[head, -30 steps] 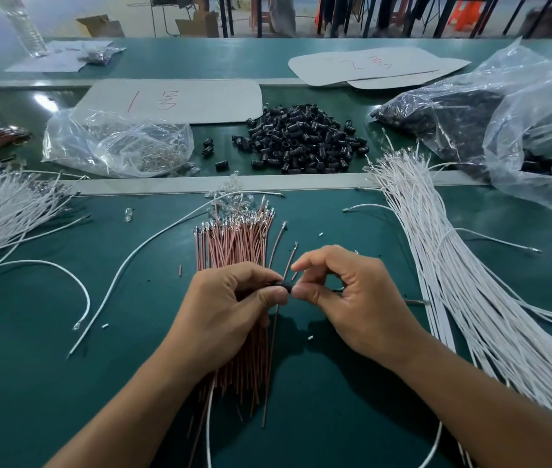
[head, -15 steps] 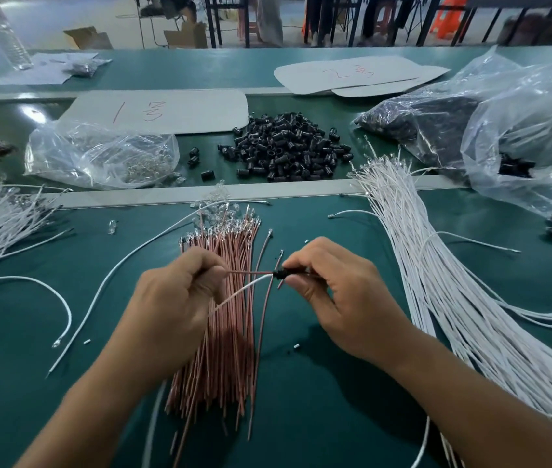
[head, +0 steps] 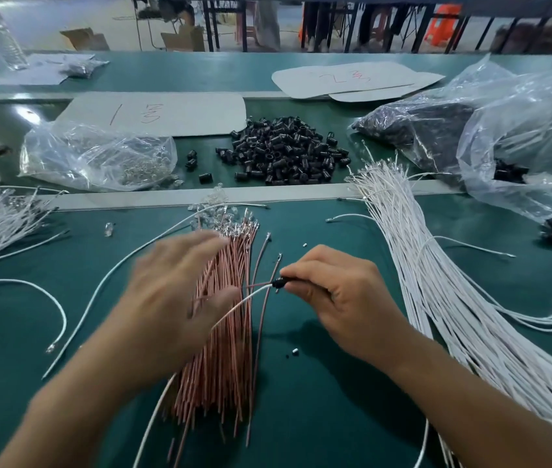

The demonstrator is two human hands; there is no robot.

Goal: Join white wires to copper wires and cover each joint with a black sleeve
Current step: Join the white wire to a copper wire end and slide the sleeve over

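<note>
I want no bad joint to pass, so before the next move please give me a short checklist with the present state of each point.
1. Black sleeve pinched by the right hand: ok.
2. One white wire and one copper wire leave the sleeve: ok.
3. Joint fully covered inside the sleeve: cannot tell.
4. Left hand open above the copper bundle: ok, though blurred.
5. Loose sleeves pile in stock: ok.
6. White bundle lying right of the right hand: ok.
</note>
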